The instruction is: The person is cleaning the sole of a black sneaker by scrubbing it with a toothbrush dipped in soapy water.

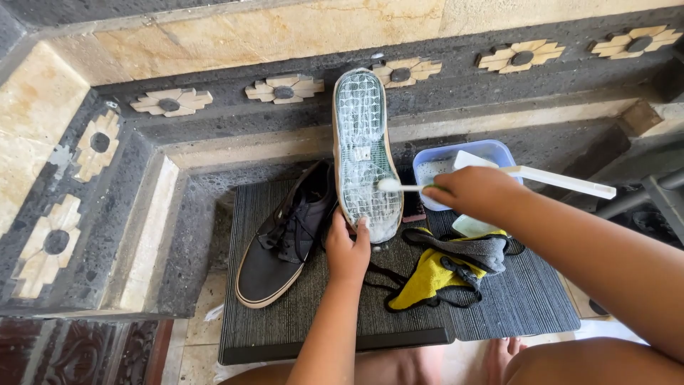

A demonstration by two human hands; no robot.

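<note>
Plainly, the left hand clamps the heel end of an upturned shoe, fingers curled over its lower edge, so the shoe stands propped with its toe against the stone ledge at twelve o'clock and its pale, soapy sole faces the camera. Held this way, the whole tread is exposed and braced from below. The right hand, coming in from three o'clock, pinches a small white brush between closed fingers, its head touching the sole at about mid-length on the right edge; the foam across the tread suggests scrubbing is under way. Just behind that hand, at about one o'clock, a pale blue tub of sudsy water sits within easy reach, and a longer white brush rests across its rim. At nine o'clock from the held shoe, the second dark shoe lies on its side, laces loose, sole edge tan, leaning against the first. Both sit on a dark ribbed mat, which keeps the wet work off the tile. At four o'clock lies a bunched yellow and grey cloth with black laces trailing around it.
</note>
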